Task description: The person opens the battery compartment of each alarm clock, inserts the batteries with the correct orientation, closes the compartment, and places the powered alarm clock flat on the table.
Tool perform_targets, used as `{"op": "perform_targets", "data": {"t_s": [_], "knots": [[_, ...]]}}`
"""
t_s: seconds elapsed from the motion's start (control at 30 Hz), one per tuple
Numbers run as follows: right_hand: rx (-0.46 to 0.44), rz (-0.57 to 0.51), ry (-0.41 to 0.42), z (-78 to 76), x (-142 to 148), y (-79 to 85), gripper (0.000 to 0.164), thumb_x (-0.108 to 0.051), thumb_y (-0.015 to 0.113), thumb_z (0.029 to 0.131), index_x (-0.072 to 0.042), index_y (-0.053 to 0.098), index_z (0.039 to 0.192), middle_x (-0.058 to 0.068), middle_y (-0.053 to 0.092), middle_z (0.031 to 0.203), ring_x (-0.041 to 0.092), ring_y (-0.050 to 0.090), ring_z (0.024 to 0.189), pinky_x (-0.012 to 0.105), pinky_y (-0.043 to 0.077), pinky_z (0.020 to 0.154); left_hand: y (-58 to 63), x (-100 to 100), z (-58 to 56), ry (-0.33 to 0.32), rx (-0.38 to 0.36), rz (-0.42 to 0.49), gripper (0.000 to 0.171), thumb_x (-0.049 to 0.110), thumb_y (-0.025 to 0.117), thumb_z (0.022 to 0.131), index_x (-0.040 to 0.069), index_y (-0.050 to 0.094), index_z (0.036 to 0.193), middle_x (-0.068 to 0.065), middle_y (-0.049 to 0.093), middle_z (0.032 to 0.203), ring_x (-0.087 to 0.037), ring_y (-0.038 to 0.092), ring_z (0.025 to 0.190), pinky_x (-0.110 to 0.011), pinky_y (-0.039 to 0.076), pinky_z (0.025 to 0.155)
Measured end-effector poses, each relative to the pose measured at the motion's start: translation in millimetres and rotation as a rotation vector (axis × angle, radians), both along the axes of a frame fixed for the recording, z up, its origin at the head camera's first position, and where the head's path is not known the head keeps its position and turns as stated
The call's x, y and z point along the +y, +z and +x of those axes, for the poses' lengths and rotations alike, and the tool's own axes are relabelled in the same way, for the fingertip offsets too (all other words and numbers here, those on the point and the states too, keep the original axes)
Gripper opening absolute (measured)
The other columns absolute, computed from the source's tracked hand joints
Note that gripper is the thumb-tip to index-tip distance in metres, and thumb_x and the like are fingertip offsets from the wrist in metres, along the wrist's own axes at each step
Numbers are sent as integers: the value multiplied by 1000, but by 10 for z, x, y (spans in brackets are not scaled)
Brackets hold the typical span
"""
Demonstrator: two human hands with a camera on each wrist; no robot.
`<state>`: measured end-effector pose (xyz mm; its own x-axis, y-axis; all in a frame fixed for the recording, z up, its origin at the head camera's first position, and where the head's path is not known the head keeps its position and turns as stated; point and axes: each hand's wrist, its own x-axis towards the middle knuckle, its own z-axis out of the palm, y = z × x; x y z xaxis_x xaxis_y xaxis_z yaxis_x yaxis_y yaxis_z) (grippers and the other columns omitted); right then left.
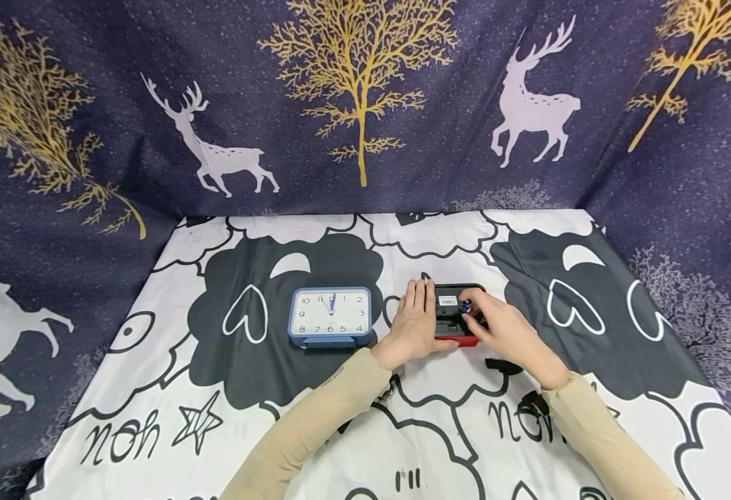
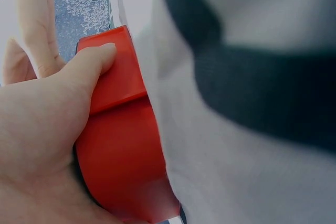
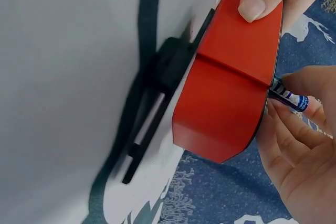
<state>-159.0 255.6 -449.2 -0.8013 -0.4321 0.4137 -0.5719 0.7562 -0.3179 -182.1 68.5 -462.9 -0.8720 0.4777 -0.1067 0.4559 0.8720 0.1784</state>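
Note:
A red alarm clock (image 1: pixel 468 341) lies with its black back facing up on the cloth. My left hand (image 1: pixel 412 323) holds its left part, the fingers lying over that side and the thumb against the red side wall (image 2: pixel 123 150). At the right of the clock's back, my right hand (image 1: pixel 503 330) pinches a small blue and silver battery (image 3: pixel 296 99) between thumb and fingers. One end of the battery is hidden behind the clock's edge in the right wrist view. A white label (image 1: pixel 447 301) shows on the black back.
A blue alarm clock (image 1: pixel 331 312) stands to the left, its white dial facing me. Near the red clock's front right lies a thin black piece (image 1: pixel 503 366) with small tabs. A black-and-white patterned cloth (image 1: pixel 215 444) covers the table; a dark printed curtain (image 1: pixel 403 187) hangs behind.

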Motion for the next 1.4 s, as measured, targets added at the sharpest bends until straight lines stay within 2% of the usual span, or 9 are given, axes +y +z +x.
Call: {"op": "perform_targets", "data": {"t_s": [0.8, 1.1, 1.4], "knots": [[23, -16, 7, 9, -27, -31, 34, -7, 72, 83, -10, 56, 113, 2, 68, 83, 12, 66, 72, 31, 52, 59, -10, -3, 11, 8, -12, -14, 119, 72, 60, 78, -1, 4, 155, -20, 11, 161, -33, 8, 150, -42, 24, 118], [66, -7, 23, -16, -35, -58, 33, -3, 72, 81, -9, 59, 110, 2, 67, 83, 13, 66, 71, 30, 51, 56, 5, 2, 11, 5, -10, -14, 120, 72, 60, 78, 0, 3, 155, -20, 10, 161, -33, 8, 150, -42, 24, 119], [100, 19, 85, -49, -59, -79, 32, 1, 74, 78, -10, 62, 106, 1, 66, 83, 11, 63, 70, 28, 50, 57, 10, 4, -4, 3, 0, -13, 120, 72, 61, 78, -1, 4, 154, -20, 11, 161, -33, 9, 150, -41, 24, 119]]}}
